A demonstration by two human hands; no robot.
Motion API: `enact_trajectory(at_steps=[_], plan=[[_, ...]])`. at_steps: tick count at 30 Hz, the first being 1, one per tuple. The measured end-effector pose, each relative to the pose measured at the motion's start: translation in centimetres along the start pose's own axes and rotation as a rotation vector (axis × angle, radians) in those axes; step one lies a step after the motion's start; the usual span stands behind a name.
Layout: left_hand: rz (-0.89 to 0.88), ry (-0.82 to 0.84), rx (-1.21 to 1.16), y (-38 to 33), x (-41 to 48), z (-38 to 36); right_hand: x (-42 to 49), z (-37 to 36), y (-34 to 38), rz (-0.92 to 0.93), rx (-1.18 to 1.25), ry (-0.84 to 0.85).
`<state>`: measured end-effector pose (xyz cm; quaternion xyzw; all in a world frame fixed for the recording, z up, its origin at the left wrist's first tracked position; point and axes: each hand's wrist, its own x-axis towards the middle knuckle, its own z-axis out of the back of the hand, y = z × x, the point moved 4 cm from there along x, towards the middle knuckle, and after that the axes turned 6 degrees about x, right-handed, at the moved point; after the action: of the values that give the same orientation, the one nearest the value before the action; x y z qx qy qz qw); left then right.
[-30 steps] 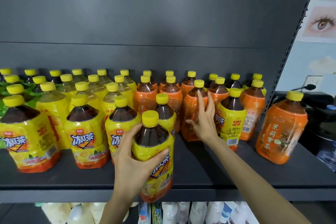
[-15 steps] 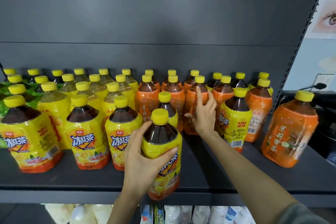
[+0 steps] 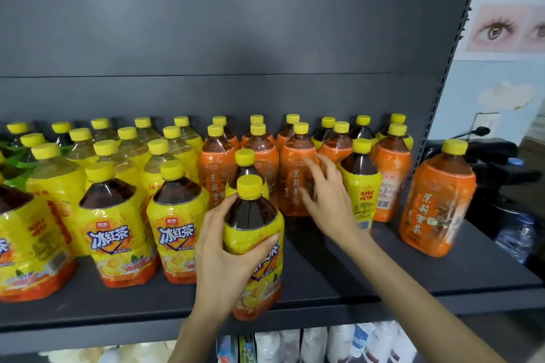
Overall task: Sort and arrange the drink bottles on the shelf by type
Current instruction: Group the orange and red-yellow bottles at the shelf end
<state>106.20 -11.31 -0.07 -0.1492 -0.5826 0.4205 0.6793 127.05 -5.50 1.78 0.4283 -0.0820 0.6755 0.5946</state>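
1. Grip: my left hand is wrapped round the body of a yellow-labelled plastic bottle of dark tea with a yellow cap. It is upright at the front edge of the dark grey metal shelf, just right of the front row of matching yellow-labelled bottles. I cannot tell whether its base is resting on the shelf or lifted.
2. My right hand holds nothing, fingers spread and straight in front of an orange-labelled bottle. It is blurred, so contact is uncertain.
3. Step in hand, as I judge it: seat the held bottle beside its row. Hold it vertical, label forward, base fully onto the shelf before letting go.
4. Risk: a yellow-capped bottle stands close behind, so push back gently.
5. Not yet sorted: a different yellow-labelled bottle among the orange ones, and a lone orange-labelled bottle apart at the right.
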Motion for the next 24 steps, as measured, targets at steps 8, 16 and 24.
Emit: enact_trajectory(at_steps=[8, 16, 24], plan=[[-0.008, 0.095, -0.009, -1.6, 0.4, -4.3, -4.5, 8.8, -5.2, -0.121, -0.122, -0.591], [-0.017, 0.133, 0.167, -2.4, 1.8, -8.8, -7.2, 10.9, -14.0, -0.523, 0.134, -0.485], [-0.013, 0.21, 0.315, -2.5, 3.1, -10.8, -9.0, 11.7, -16.8, -0.652, 0.491, -0.314]])
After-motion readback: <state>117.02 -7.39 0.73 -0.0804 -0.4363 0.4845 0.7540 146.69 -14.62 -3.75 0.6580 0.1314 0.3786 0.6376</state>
